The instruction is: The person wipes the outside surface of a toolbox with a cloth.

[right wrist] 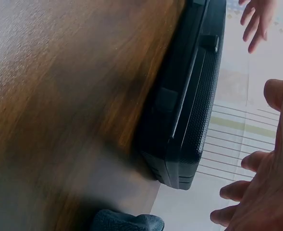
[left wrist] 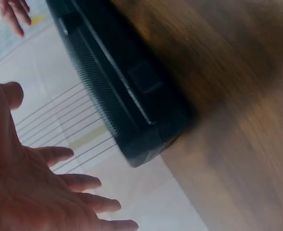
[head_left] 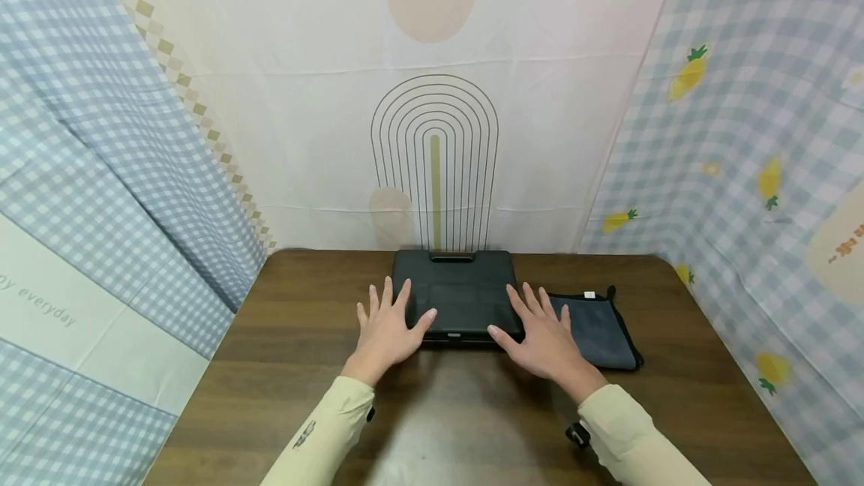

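Observation:
A closed black hard plastic case (head_left: pixel 455 292) lies flat toward the back of the table, its handle on the far side and a latch on the front. My left hand (head_left: pixel 385 336), fingers spread, is at the case's left front corner. At the right front corner is my right hand (head_left: pixel 545 340), spread the same way. Both wrist views show a gap between the palms and the case (left wrist: pixel 117 82), so neither hand grips it. In the right wrist view, fingers (right wrist: pixel 235 191) reach past the textured end of the case.
A dark grey-blue cloth (head_left: pixel 603 332) with black edging and a white tag lies right of the case, partly behind my right hand. The brown wooden table (head_left: pixel 297 366) is bounded by a patterned curtain (head_left: pixel 317 171) at the back and checked curtains on both sides.

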`<state>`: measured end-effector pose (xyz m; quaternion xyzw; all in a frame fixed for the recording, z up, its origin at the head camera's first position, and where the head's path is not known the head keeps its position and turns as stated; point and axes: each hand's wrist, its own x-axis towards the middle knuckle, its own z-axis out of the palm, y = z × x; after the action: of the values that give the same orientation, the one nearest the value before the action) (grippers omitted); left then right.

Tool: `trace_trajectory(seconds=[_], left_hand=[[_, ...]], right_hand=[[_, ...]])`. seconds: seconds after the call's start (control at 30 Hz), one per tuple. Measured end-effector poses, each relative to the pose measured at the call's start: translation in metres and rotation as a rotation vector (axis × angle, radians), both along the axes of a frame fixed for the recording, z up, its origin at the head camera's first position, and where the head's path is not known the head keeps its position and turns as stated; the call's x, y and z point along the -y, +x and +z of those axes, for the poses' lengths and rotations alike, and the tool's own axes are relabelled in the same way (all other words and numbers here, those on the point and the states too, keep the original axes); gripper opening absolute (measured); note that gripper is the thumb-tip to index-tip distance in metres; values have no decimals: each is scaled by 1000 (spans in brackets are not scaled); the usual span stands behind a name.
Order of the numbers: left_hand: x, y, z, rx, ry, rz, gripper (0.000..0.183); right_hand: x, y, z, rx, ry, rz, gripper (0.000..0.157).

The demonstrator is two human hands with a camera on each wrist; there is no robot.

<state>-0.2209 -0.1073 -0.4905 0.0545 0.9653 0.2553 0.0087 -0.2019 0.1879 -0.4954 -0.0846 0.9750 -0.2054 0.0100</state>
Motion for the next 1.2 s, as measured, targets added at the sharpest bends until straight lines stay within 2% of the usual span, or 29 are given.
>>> trace_trajectory(seconds=[0.17,0.3,0.47,0.63,0.83,1.03,1.2], left_hand=[[-8,-23,-9,13,37,36,84],[-14,-44,-16,20,30,65,83],[-20,-59,-31,38,18,91,85],[-23,-64,-40,19,-46,123,88],[-25,-63,-39,21,-44,129,90],[-22,-63,-38,27,-34,140,90],[-16,-61,-41,40,-20,150,90]], right_hand=[[-6,0,-4,-7,11,10,95],[-14,0,-7,3,18,15,96],[-25,4,-11,-5,27,10,94],[-33,3,-16,7,29,1,95],[-39,1,-15,8,40,-3,96],[-48,0,-16,24,50,61,97],[-63,1,-21,128,47,131,102]])
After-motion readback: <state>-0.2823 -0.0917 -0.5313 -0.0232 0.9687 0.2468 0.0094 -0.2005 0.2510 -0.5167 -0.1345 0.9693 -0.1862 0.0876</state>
